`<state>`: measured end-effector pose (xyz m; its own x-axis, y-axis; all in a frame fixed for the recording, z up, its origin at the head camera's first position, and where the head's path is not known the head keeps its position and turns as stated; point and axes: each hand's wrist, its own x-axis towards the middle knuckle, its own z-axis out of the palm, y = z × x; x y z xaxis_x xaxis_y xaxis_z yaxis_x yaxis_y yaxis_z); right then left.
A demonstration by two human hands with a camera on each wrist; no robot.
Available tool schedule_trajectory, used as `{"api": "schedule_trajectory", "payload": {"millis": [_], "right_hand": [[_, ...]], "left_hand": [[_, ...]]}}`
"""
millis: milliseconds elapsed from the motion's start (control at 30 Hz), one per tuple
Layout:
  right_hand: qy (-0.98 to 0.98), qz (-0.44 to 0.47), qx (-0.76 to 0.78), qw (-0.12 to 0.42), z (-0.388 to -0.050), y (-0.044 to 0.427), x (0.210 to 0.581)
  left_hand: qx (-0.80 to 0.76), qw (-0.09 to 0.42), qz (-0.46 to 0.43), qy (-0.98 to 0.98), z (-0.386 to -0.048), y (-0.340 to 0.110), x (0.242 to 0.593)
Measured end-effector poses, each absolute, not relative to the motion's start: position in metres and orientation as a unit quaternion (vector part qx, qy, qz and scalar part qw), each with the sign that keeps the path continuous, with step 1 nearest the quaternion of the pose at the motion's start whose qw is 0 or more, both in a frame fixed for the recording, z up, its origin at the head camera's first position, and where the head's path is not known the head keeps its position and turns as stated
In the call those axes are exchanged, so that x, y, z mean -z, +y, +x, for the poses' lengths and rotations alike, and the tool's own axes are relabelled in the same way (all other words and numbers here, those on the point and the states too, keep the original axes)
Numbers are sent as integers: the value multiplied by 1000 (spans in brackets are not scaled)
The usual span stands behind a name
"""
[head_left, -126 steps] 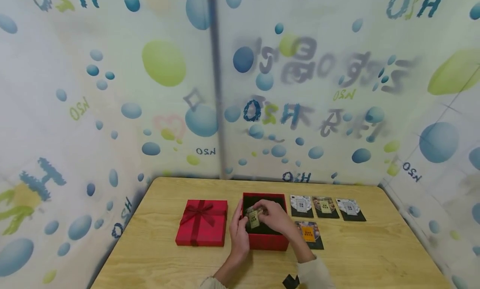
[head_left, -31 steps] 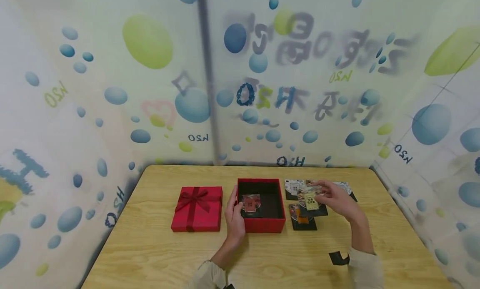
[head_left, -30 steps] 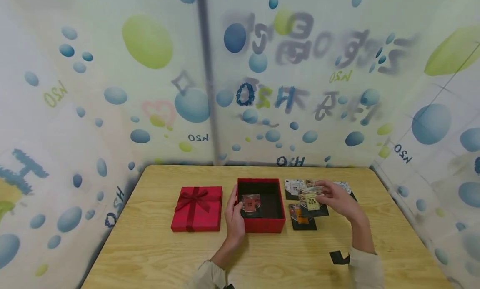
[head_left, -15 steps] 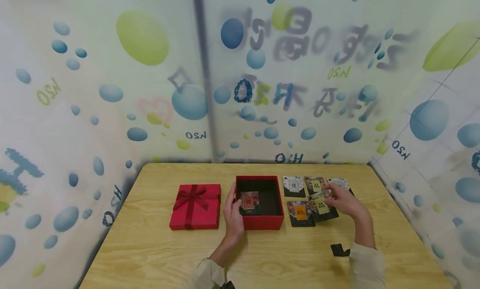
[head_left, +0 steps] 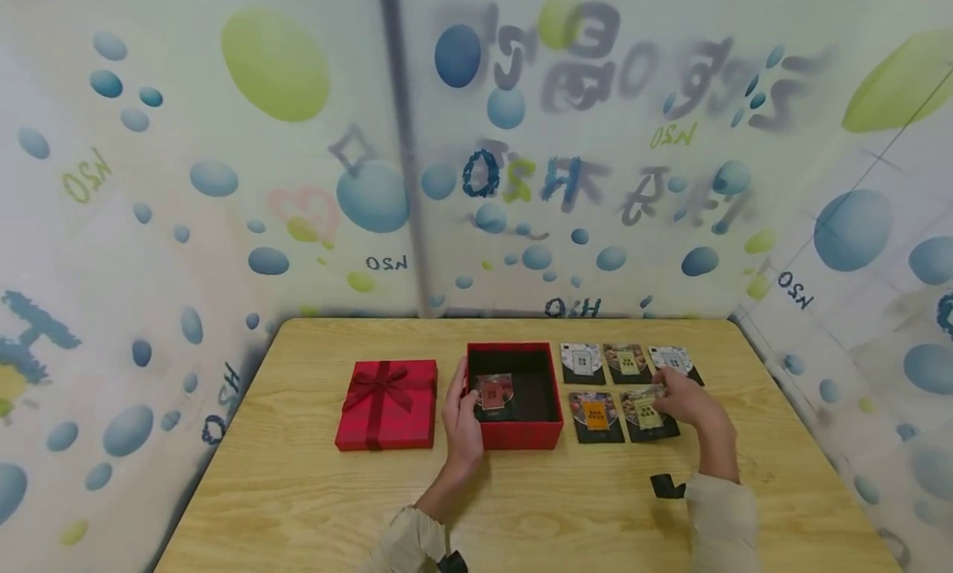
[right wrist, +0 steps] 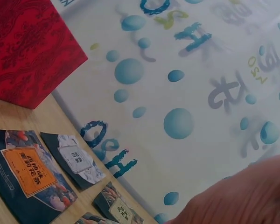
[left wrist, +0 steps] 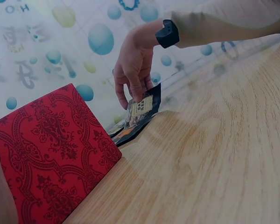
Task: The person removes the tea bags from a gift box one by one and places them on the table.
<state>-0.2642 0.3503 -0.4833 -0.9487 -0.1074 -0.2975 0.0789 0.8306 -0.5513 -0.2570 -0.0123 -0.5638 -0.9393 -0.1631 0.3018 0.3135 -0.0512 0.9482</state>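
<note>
My left hand [head_left: 465, 428] grips the left wall of an open red gift box [head_left: 521, 437], thumb over the rim. Inside the box, a tea sachet with a red label [head_left: 493, 393] lies near that thumb. My right hand [head_left: 688, 401] pinches a dark tea sachet with a yellow label [head_left: 646, 414] by its upper right edge, low over the table. In the left wrist view, this yellow-label sachet [left wrist: 142, 106] leans up under the fingertips of the right hand [left wrist: 134, 70]. An orange-label sachet [head_left: 597, 417] lies immediately left of it. The right wrist view hides the right fingertips.
Behind lie a white-label sachet [head_left: 582, 364], a yellow-label sachet [head_left: 627, 363] and another white-label one [head_left: 673, 361], partly behind the right hand. A red lid with a ribbon bow [head_left: 387, 403] sits left of the box on the wooden table [head_left: 566, 507].
My right hand has carried the yellow-label sachet from the box to the right, then lowered it beside the orange-label sachet. The left hand stays at the box.
</note>
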Motion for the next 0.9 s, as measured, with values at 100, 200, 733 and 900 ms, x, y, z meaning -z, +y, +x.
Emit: {"api": "schedule_trajectory", "payload": {"millis": [100, 200, 733, 900], "right_hand": [[942, 11, 291, 169, -265, 351, 488], [941, 30, 283, 183, -265, 351, 492], [939, 59, 266, 211, -270, 353, 502], [950, 41, 251, 183, -270, 351, 496]], "left_hand": [[723, 165, -56, -668, -258, -12, 564], [727, 170, -62, -662, -258, -12, 565], [725, 189, -81, -658, -259, -12, 565], [723, 196, -85, -657, -259, -12, 565]]}}
